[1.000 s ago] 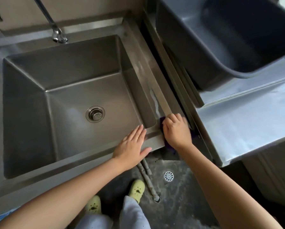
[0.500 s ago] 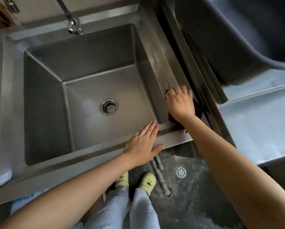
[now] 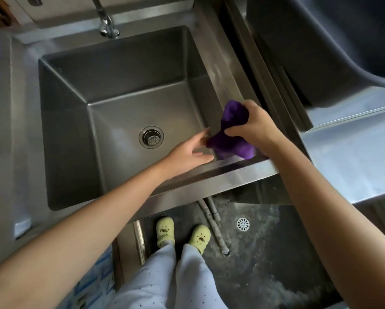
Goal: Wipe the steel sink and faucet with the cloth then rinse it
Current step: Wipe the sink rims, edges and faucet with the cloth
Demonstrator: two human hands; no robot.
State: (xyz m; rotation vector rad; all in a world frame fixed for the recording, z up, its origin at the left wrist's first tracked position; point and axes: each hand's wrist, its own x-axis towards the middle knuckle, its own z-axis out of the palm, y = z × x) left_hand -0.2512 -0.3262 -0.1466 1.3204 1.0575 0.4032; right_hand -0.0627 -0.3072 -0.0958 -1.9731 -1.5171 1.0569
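I look down into the steel sink (image 3: 60, 121) from above. My right hand (image 3: 257, 126) is closed around the purple cloth (image 3: 230, 134), gripping it in the middle, so that one bunch stands up above the fingers and the rest hangs below. The cloth is over the near right corner of the basin, and its lower end seems to touch the front rim there. My left hand (image 3: 188, 152) is inside the basin, just beside the cloth, with the fingers stretched and spread apart; the fingertips reach the lower left edge of the cloth, but I cannot tell if they pinch it or only touch. The drain (image 3: 151, 137) sits in the middle of the sink floor, to the left of both hands. The faucet (image 3: 105, 23) comes down over the back rim, well apart from the hands. On the right, a dark tub (image 3: 320, 52) stands on a steel counter (image 3: 354, 157). Under the sink edge I see two green shoes (image 3: 182, 234) on the dark floor, and a small floor drain (image 3: 242, 224) near them.
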